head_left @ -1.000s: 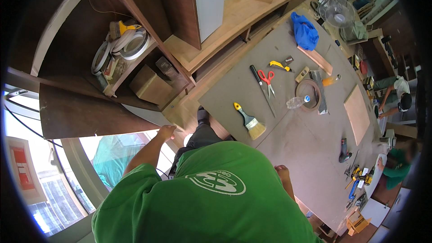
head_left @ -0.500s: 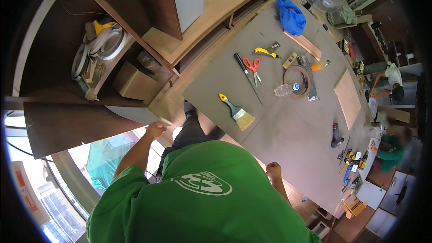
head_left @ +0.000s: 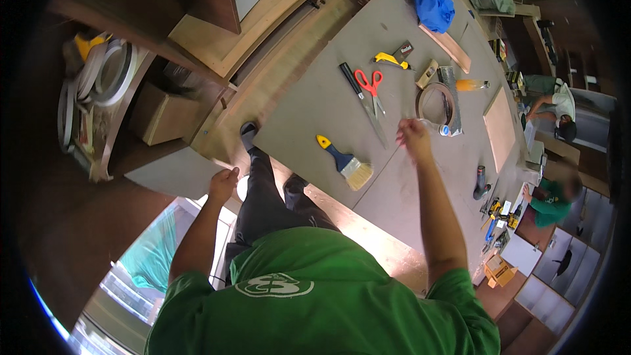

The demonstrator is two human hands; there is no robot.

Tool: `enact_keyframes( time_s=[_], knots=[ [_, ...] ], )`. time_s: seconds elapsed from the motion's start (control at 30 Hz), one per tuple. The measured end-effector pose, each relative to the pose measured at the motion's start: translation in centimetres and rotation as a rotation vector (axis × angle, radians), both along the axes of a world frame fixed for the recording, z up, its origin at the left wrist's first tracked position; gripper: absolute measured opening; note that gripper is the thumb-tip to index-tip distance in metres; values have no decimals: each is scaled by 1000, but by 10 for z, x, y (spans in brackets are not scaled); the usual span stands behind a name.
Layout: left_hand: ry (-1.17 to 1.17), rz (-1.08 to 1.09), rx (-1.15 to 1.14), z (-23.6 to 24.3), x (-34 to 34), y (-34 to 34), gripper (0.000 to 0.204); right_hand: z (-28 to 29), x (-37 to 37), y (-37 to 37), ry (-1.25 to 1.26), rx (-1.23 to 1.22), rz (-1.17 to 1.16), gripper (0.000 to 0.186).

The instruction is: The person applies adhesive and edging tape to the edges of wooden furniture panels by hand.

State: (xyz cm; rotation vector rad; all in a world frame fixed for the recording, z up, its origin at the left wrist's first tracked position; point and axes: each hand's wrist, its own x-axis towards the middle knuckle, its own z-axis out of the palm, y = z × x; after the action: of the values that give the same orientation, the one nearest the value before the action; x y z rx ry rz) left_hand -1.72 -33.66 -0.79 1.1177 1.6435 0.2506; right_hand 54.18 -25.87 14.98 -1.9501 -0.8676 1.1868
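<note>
My right hand (head_left: 413, 137) reaches over the grey work table (head_left: 388, 197), its fingers bent and apart. It overlaps the lower part of a clear plastic bottle (head_left: 432, 125) with a blue-and-white cap; whether it touches the bottle is hidden. Behind the bottle lies a brown roll of edge banding (head_left: 421, 100), against a long dark block (head_left: 458, 118). Low at my left side hangs my left hand (head_left: 222, 185), fingers loosely curled, with nothing seen in it. Left of my right hand lie a paintbrush (head_left: 338, 158), a black-handled saw or file (head_left: 371, 119) and red-handled scissors (head_left: 369, 81).
Further off on the table are a yellow cutter (head_left: 391, 60), a small wooden plane (head_left: 427, 73), an orange bottle (head_left: 468, 85), a blue bag (head_left: 432, 6), a board (head_left: 499, 128) and a drill (head_left: 482, 184). A cabinet (head_left: 158, 115) stands left. Two people work at the far right.
My right hand has risen from beside my body and moved forward over the table to the bottle. My left hand stays low. The view has shifted, showing more of my legs.
</note>
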Motion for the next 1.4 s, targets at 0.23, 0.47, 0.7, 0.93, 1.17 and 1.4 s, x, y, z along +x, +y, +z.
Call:
enact_keyframes(
  time_s=[0.23,0.47,0.7,0.93,1.17,1.4],
  knots=[
    [-84,43,-65,-36,17,76,38,-8,50,161,-252,-163,-124,23],
    [-62,134,-37,-116,-12,106,32,-107,97,274,-724,-519,-51,42],
    [-215,592,42,-146,38,42,24,-153,162,292,-249,-386,-143,22],
    [2,576,59,-157,94,36,22,-89,169,306,-39,-183,-59,15],
    [-139,825,251,-190,79,156,21,-50,-54,346,-140,41,703,27],
    [-661,1249,239,-226,75,262,27,-167,-244,374,-370,247,1441,23]
  ],
)
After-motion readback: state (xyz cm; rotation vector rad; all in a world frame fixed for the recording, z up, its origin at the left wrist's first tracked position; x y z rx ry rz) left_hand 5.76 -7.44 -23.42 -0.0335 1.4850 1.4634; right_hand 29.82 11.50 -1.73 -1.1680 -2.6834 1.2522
